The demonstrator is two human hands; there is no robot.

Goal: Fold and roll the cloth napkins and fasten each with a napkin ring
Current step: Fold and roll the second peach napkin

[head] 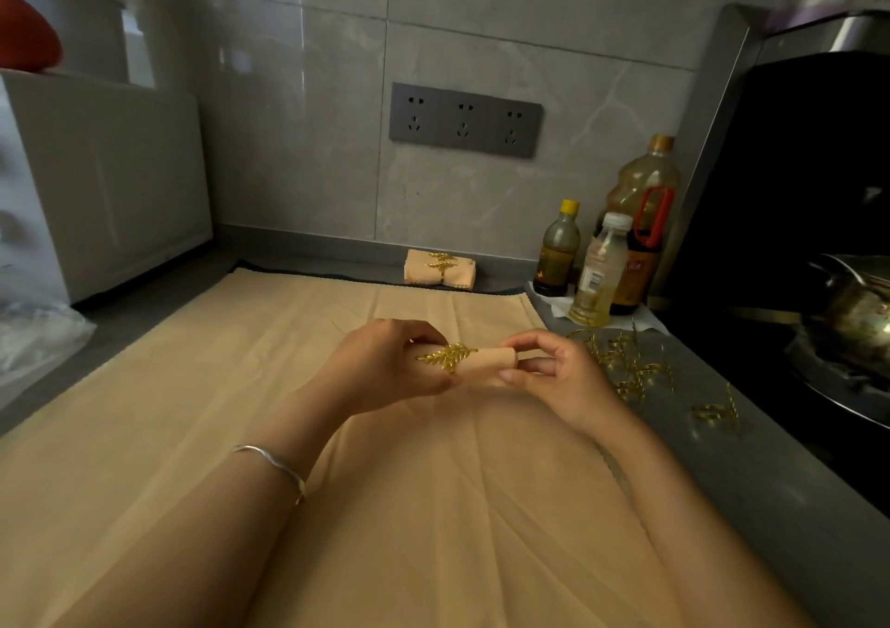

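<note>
**Spread cloth** [192, 435]: beige and creased. It covers the counter [751, 497] from the near edge almost to the back wall.

**Left hand** [385, 362]: bracelet [274, 463] at the wrist. Fingers and thumb are curled round the left end of the roll, at the ring.

**Rolled napkin** [486, 362]: short beige roll, held level between both hands above the middle of the cloth. Whether it touches the cloth cannot be told.

**Napkin ring** [448, 355]: gold leaf pattern, seated on the left part of the roll, off centre.

**Right hand** [554, 372]: thumb and fingertips pinch the roll's right end.

**Loose rings** [631, 372]: scattered on bare counter just right of the cloth, toward the counter's right edge.

**Bottles** [599, 276]: three, upright, near the cloth's far right corner.

**Finished napkins** [439, 268]: ringed, at the counter's far edge against the wall.

**Risks, as judged:**
- If the right pinch slackens while the ring is slid, the roll may loosen and unwind inside it.
- The leaf tips could snag the fabric and drag a layer askew.
- Left so near the end, the ring may slip off.
- A right elbow swung outward could sweep the loose rings off the counter's right edge.
</note>
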